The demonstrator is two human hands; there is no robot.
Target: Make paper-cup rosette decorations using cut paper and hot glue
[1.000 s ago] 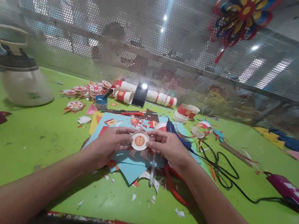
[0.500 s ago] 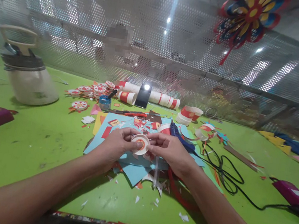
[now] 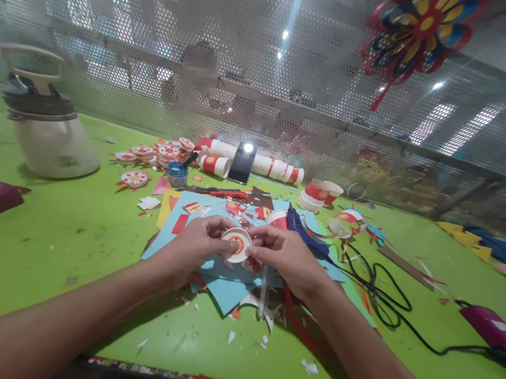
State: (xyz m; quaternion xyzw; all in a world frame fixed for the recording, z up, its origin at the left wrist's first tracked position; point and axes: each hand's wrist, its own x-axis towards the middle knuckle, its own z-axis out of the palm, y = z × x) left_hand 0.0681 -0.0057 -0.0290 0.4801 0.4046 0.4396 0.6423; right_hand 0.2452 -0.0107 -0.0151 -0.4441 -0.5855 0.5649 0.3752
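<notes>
Between my two hands is a small white paper cup bottom [image 3: 241,253] with an orange-red round print in its middle. My left hand [image 3: 202,242] pinches its left edge, the thumb lying on the print. On the opposite edge my right hand [image 3: 282,254] grips it between thumb and fingers. Both hands are above light blue paper sheets [image 3: 226,293] strewn with cut scraps. Just past my right hand lies a blue glue gun [image 3: 301,228]. A clear glue stick [image 3: 263,292] sticks out below that hand.
Red-and-white paper discs [image 3: 168,151], a blue jar [image 3: 177,174], a phone [image 3: 241,164] and paper cups [image 3: 316,193] stand farther back. A large bottle [image 3: 52,134] is at left. The black cord [image 3: 384,298] runs to a purple power strip [image 3: 498,330] at right.
The paper disc tilts very slightly and my left thumb shifts a little on its print. Otherwise both hands stay in place.
</notes>
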